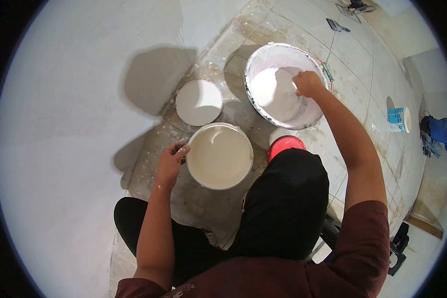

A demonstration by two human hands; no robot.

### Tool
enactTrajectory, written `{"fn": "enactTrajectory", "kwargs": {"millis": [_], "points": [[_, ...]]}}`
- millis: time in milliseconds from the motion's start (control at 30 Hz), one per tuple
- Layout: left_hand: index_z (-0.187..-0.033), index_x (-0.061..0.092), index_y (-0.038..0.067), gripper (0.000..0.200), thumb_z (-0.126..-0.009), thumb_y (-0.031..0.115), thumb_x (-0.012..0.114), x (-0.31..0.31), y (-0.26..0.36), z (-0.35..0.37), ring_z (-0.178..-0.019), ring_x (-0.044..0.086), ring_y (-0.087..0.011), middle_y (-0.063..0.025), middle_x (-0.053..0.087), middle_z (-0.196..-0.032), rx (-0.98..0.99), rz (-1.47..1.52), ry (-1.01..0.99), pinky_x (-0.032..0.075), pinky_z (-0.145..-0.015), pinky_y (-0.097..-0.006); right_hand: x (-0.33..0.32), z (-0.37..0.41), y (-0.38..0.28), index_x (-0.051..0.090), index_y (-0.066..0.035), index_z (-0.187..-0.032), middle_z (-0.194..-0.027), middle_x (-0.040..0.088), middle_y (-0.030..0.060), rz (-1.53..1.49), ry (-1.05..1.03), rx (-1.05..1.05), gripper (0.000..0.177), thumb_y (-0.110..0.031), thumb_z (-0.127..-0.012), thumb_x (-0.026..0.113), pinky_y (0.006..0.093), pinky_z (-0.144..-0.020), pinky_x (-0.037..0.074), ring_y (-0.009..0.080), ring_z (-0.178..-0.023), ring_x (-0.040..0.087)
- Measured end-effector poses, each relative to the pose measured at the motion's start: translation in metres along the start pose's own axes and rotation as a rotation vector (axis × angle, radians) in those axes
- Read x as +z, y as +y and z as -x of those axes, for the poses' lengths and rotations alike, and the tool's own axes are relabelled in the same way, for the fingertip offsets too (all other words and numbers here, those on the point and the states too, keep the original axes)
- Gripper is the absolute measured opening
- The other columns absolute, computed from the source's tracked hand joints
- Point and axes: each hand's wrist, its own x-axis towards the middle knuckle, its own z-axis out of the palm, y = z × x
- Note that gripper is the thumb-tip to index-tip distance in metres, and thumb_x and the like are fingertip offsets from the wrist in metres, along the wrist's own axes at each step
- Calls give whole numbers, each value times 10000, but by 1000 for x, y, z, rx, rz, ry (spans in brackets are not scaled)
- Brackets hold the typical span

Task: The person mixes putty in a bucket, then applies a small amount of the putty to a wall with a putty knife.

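Observation:
My left hand (175, 154) is closed at the left edge of a white bucket (220, 186), thumb and fingers on its rim. Cream-coloured liquid, which looks like paint, fills much of this bucket. Over the right side of a large round tub (260, 112), my right hand (309, 84) makes a fist; whatever it holds, if anything, is hidden. White material (275, 94) lies in the bottom of the tub, and its rim is smeared with white. Beside the bucket, a round white lid (199, 102) rests on the floor, partly in shadow.
A red lid or container top (286, 144) is by my right knee. To the right stands a blue-and-white pail (399, 119). A green-handled tool (328, 71) is beside the tub, and a dark flat tool (337, 25) lies farther off. A pale wall (79, 124) borders the left.

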Motion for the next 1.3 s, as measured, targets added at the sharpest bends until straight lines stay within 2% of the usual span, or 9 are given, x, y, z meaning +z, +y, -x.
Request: {"fn": "enactTrajectory", "kwargs": {"millis": [133,233,333,500,600,733,833,1000,1300], "points": [[-1213,564,-19,389,-883,181,612,0,-1,0,-943,593,-156,-105,636,-1082,5,8,-6,471,-824,-311,-4,-22,-2,635,-61,-993,-1022,640,150,-46,112,144,407,-322,-693,723,395,-806,511,296,-944,635],[-1215,562,-20,390,-883,179,612,-2,-4,-2,-933,595,-153,-100,637,-1075,7,6,-14,472,-820,-307,-13,-33,-19,633,-76,-1020,-1060,639,126,-117,85,202,388,-326,-733,708,384,-822,514,287,-967,632],[-1217,559,-20,391,-882,176,612,-2,-5,-4,-924,597,-153,-96,638,-1068,-4,5,-19,472,-818,-301,-8,-37,-35,633,-85,-1020,-1029,648,129,-177,177,187,375,-347,-753,665,390,-833,508,287,-974,629],[-1218,559,-17,391,-882,176,610,2,0,-1,-920,596,-155,-96,636,-1065,-13,35,-8,470,-826,-304,2,-19,-55,638,-141,-972,-925,660,110,-353,248,14,342,-369,-721,680,416,-796,493,289,-921,625],[-1222,557,-15,395,-883,182,607,1,-2,-2,-915,597,-156,-98,637,-1062,21,5,-14,468,-834,-305,2,0,-60,643,-130,-935,-876,663,92,-418,152,-159,338,-368,-700,696,418,-784,491,289,-901,628],[-1227,552,-15,401,-881,181,603,0,-2,-4,-911,600,-160,-101,638,-1062,2,21,-28,467,-839,-305,-9,29,-38,648,-124,-928,-851,662,92,-339,199,-284,339,-357,-688,705,427,-769,486,298,-882,627],[-1226,552,-17,400,-877,172,604,1,2,-3,-907,605,-164,-104,639,-1063,9,15,-38,471,-838,-306,-21,52,-13,643,-113,-920,-883,668,102,-360,153,-136,336,-337,-677,708,428,-771,483,309,-886,623],[-1206,558,-29,385,-868,149,607,-4,10,-6,-888,618,-164,-112,642,-1047,-17,61,-125,491,-812,-298,-40,101,9,637,-87,-885,-847,661,144,-498,303,150,317,-308,-672,715,436,-759,486,342,-846,621],[-1171,552,-43,369,-859,145,607,-11,9,-22,-906,617,-194,-136,635,-1044,24,-9,-202,495,-834,-324,-26,178,-23,634,-61,-883,-784,655,160,-701,588,547,267,-266,-736,723,420,-691,485,346,-754,637]]}}
